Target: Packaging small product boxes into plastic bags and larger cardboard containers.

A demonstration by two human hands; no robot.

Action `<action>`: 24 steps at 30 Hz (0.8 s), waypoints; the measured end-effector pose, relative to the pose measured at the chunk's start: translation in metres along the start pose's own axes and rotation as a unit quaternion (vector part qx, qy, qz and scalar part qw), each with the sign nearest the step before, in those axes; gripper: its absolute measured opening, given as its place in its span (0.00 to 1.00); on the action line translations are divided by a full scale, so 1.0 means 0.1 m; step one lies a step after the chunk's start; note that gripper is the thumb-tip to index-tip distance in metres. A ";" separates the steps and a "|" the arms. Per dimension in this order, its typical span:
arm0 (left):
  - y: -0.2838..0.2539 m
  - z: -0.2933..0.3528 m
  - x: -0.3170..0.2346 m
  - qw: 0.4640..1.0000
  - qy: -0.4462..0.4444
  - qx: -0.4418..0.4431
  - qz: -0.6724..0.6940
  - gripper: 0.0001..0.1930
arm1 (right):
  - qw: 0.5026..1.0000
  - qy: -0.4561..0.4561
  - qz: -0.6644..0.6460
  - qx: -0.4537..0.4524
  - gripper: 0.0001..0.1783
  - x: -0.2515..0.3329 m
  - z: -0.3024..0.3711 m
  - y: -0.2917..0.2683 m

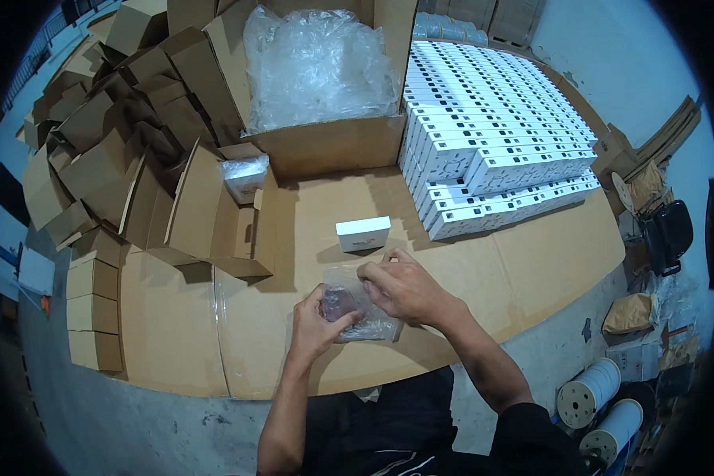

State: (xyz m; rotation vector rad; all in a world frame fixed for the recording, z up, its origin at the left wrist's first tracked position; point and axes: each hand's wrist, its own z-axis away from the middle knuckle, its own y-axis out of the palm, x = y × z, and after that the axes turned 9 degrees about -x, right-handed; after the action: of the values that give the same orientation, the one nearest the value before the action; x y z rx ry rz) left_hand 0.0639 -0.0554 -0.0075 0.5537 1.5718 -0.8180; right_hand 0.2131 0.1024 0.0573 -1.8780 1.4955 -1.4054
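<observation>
Over the near part of the cardboard-topped table, both hands are on a clear plastic bag (pixel 381 327). My left hand (pixel 316 327) grips its left side, the thumb lying across the front. Fingers of my right hand (pixel 404 287) pinch the upper right of the bag. Something darkish shows through the plastic near my left fingers, but its kind is unclear. Just beyond my hands stands a small white box (pixel 363 235), touched by neither hand. To the left, an open cardboard box (pixel 242 258) holds a plastic-wrapped white pack (pixel 246 178) at its far end.
A large open carton (pixel 333 147) at the back holds a heap of clear plastic bags (pixel 321 71). Stacked white boxes (pixel 500 151) fill the back right. Open brown cartons (pixel 103 170) crowd the left. Cable spools (pixel 589 393) stand on the floor at right.
</observation>
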 end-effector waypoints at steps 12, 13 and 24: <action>-0.04 0.04 0.00 0.998 0.005 0.040 0.043 0.32 | 0.987 0.000 -0.106 0.117 0.14 0.04 -0.10 -0.20; -0.04 0.04 -0.03 0.999 0.010 0.042 0.029 0.32 | 0.989 -0.009 -0.103 0.105 0.16 0.01 -0.09 -0.19; -0.08 -0.07 0.04 0.997 0.013 0.038 0.059 0.33 | 0.959 0.095 -0.128 -0.236 0.19 -0.57 -0.15 -0.15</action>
State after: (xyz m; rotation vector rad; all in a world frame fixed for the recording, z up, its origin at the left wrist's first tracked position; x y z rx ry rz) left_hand 0.0530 -0.0557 -0.0095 0.7084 1.5215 -0.7857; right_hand 0.2112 0.1626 0.0480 -2.3480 1.8672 -1.4685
